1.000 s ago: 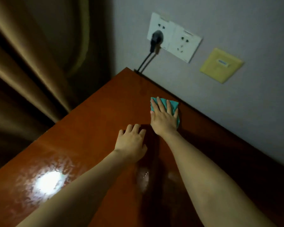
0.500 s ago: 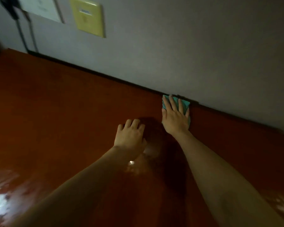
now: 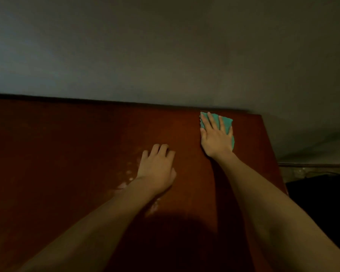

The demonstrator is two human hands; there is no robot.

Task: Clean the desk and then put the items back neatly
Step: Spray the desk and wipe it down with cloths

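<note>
Item one, right hand (image 3: 216, 139): lying palm-down in the right-centre of the frame, fingers (image 3: 212, 120) stretched straight and spread, pressing flat on a teal cloth (image 3: 227, 122); nothing is being gripped. Item two, teal cloth: sitting on the surface (image 3: 67, 154) at its far right corner, just beside the wall (image 3: 165, 46) and near the right edge; most of it is lying hidden under the hand, with a strip showing past the fingertips and along the hand's right side. Item three, left hand (image 3: 157, 169): resting palm-down on the bare surface in the middle of the frame, lower and to the left of the right hand, apart from the cloth; its fingers are lying loosely bent at the tips and holding nothing. Item four, surface: glossy reddish-brown wood, filling the lower two thirds of the frame, carrying pale smeared patches (image 3: 129, 173) just left of the left wrist and under the left forearm. Item five, wall: plain grey, filling the upper part of the frame. Item six, both bare forearms: reaching in from the bottom edge. Item seven, lower right of the frame: too dark to be telling anything beyond the surface's edge
</note>
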